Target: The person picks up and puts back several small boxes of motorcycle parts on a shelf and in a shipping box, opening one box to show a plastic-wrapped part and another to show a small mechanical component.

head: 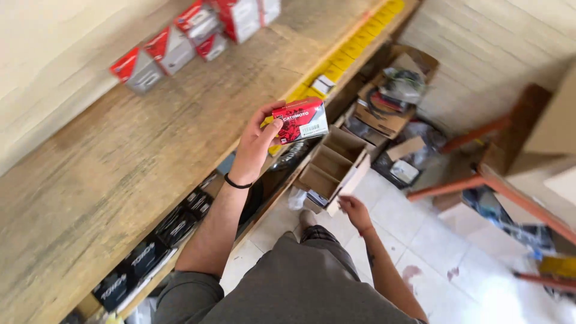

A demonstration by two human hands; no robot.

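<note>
**A:** Left hand (255, 147), state and load?

**B:** Closed in a pinch on the small red-and-white box (300, 120), thumb on the near face and fingers behind. Black wristband (237, 183) at the wrist. Box held in the air, tilted, just above the front edge of the wooden shelf (150, 138) and near the yellow strip (354, 45) along that edge. Touching nothing but the hand.

**A:** Right hand (355, 211)?

**B:** Lower down, over the tiled floor (432, 240), with fingers loosely curled at the near flap of the open cardboard carton (354, 177). Probably touching the flap, though too small and blurred for certainty. Gripping nothing else.

**A:** Surroundings?

**B:** Row of red-and-grey boxes (174, 45) along the back edge of the shelf, well apart from the held box. Black boxes (174, 225) on the lower shelf beneath. Carton on the floor against the front of the shelving, with cardboard dividers inside.

**A:** Good handling at this stage, as a judgement?

**B:** Keep the pinch on opposite flat faces, not on corners: light cardboard, easily crushed. Bring the box level rather than tilted. Carry it clear of the shelf's front edge to avoid a knock. Steady the carton by its flap with the right hand against tipping. Lower and set flat, never drop.
</note>
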